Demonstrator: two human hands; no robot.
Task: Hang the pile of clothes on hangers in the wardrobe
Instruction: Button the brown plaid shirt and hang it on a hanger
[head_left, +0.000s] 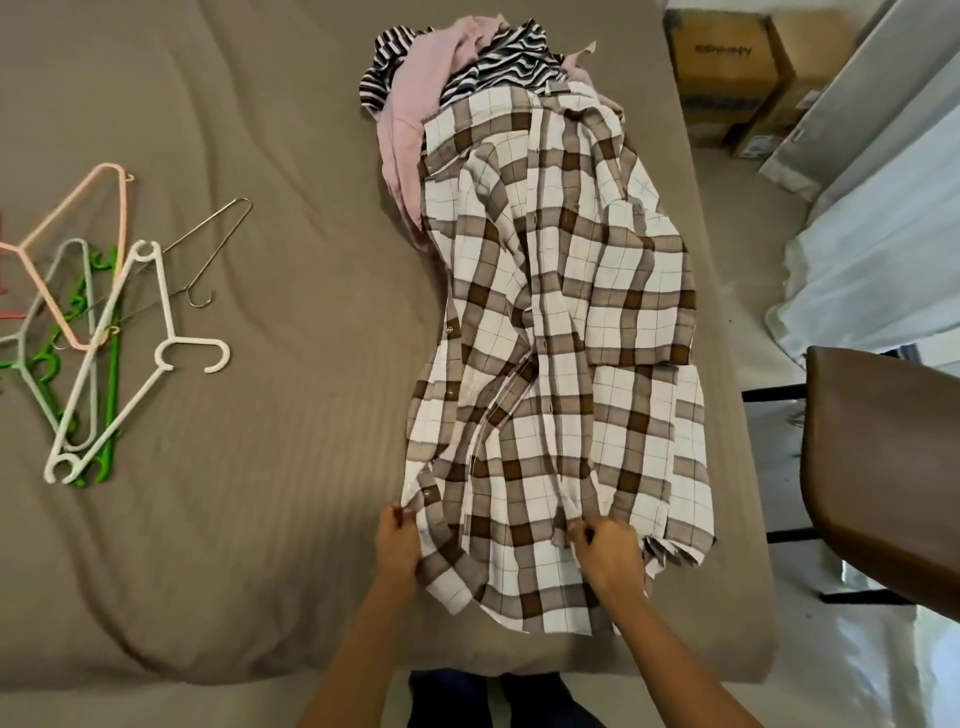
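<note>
A brown-and-white plaid shirt (561, 322) lies spread lengthwise on the bed, on top of the clothes pile. Under its far end show a pink garment (410, 130) and a black-and-white striped garment (504, 60). My left hand (397, 545) pinches the shirt's near left edge by the button placket. My right hand (608, 556) pinches a fold of the shirt near its hem. Several hangers (93, 332) lie in a heap at the bed's left: pink, grey, green, white plastic ones and a thin wire one (213, 244).
The grey-brown bed cover (260, 493) fills most of the view. A brown chair (883, 467) stands close at the right. Cardboard boxes (727, 67) sit on the floor at the far right, beside white curtain fabric (872, 270).
</note>
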